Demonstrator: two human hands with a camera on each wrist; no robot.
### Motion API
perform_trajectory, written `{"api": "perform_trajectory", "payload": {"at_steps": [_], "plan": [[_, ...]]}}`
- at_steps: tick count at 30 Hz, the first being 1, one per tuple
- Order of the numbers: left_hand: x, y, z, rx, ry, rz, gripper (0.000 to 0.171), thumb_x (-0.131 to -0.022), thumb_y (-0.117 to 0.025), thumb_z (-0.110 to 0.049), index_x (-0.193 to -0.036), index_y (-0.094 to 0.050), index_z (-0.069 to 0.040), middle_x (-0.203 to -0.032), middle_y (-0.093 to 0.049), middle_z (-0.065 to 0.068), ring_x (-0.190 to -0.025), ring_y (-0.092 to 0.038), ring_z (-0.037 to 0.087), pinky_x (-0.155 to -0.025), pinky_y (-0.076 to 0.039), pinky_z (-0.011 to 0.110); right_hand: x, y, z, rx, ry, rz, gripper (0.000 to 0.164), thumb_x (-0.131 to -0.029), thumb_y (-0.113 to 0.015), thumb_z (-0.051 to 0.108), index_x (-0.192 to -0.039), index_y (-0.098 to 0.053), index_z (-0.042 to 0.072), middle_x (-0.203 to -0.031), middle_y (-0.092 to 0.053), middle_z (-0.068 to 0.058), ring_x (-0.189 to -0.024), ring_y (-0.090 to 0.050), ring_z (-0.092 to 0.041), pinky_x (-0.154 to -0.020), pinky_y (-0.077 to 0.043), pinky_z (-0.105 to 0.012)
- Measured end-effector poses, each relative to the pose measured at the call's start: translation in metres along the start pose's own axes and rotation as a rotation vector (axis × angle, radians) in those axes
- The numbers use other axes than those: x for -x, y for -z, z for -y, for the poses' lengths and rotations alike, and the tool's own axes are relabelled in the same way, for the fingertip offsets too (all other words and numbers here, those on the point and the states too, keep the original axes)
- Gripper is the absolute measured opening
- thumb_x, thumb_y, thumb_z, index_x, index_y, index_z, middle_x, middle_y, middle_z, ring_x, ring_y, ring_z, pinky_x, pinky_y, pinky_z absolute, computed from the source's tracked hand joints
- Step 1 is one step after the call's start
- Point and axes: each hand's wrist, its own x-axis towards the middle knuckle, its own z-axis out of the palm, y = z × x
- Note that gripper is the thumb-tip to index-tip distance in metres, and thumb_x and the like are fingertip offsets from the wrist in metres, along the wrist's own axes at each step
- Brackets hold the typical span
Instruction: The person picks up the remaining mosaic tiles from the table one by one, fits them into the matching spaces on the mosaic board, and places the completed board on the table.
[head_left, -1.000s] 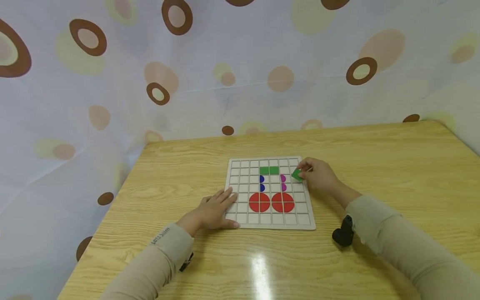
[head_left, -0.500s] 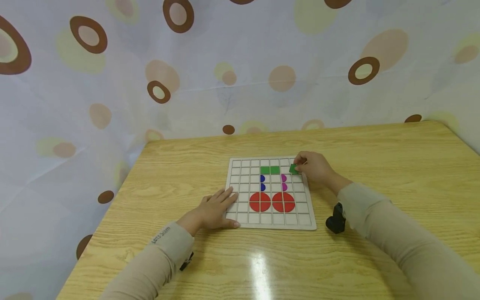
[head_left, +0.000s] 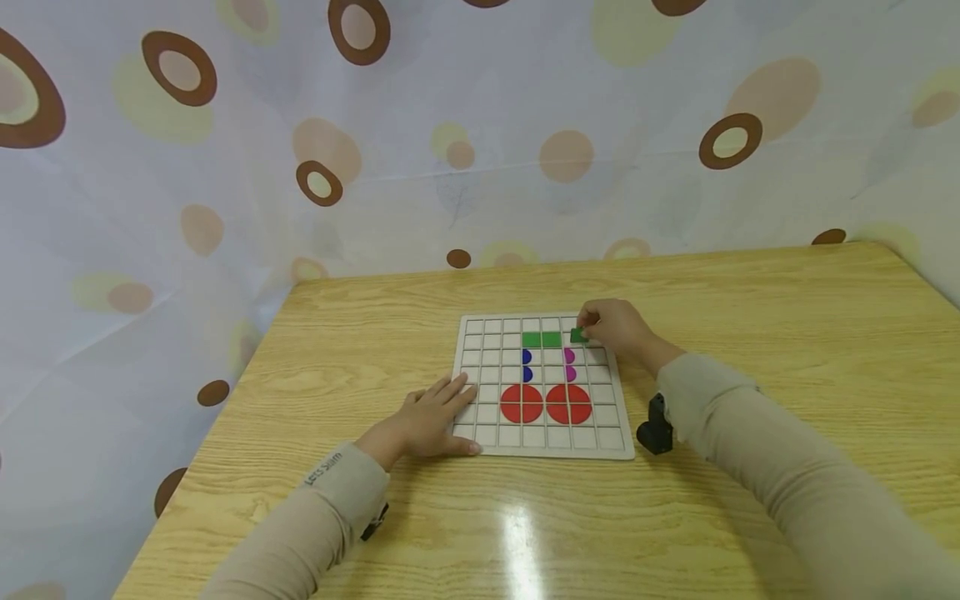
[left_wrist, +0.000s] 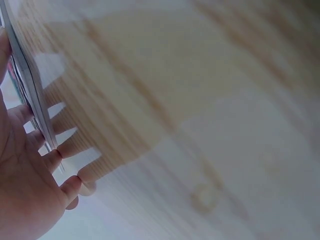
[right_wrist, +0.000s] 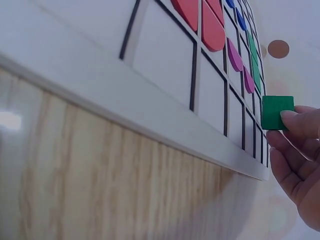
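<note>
My right hand [head_left: 617, 327] pinches a green square tile [right_wrist: 276, 113] between thumb and fingers, over the upper right part of a white grid board [head_left: 487, 435]. Left of that tile, two green squares [head_left: 542, 339] sit side by side in one row of cells. Below them are blue half-circles [head_left: 527, 365] on the left and magenta half-circles [head_left: 570, 365] on the right. Lower down, red quarter pieces form two red circles [head_left: 522, 403]. My left hand [head_left: 435, 421] rests with spread fingers on the board's lower left edge and corner.
The board lies on a wood-grain table [head_left: 360, 350] with a glare spot near the front. Behind and to the left hangs a pale curtain [head_left: 510, 117] with brown and yellow spots. A black wrist device [head_left: 657, 427] hangs at the right sleeve.
My right hand has moved left and slightly away from me with the green square tile, from the right edge toward the two green squares. The left hand has stayed in place.
</note>
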Motion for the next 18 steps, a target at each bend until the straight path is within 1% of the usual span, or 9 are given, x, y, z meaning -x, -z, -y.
{"api": "perform_trajectory", "payload": {"at_steps": [10,18], "plan": [[0.0,-0.0006,-0.0003,0.0,0.003,-0.003,0.083,-0.076,-0.048,-0.06,-0.14,-0.014,-0.019,-0.144,-0.004,0.003,-0.13,-0.004,0.024,-0.095,-0.016,0.048,-0.0041,-0.0018,0.003,0.008,-0.028,0.034,0.01,-0.084,-0.052,0.001,-0.09,-0.059,-0.002,-0.09,-0.057,-0.014,-0.079,-0.049,-0.025,-0.067,-0.041,-0.036],[0.0008,0.0005,-0.0007,0.0,0.004,-0.003,0.083,-0.076,-0.048,-0.059,-0.14,-0.014,-0.019,-0.144,-0.004,0.003,-0.129,-0.004,0.024,-0.095,-0.017,0.049,-0.0084,-0.0049,0.0034,0.022,-0.016,0.046,0.01,-0.084,-0.052,0.001,-0.09,-0.059,-0.002,-0.09,-0.058,-0.014,-0.081,-0.05,-0.025,-0.073,-0.041,-0.038]]}}
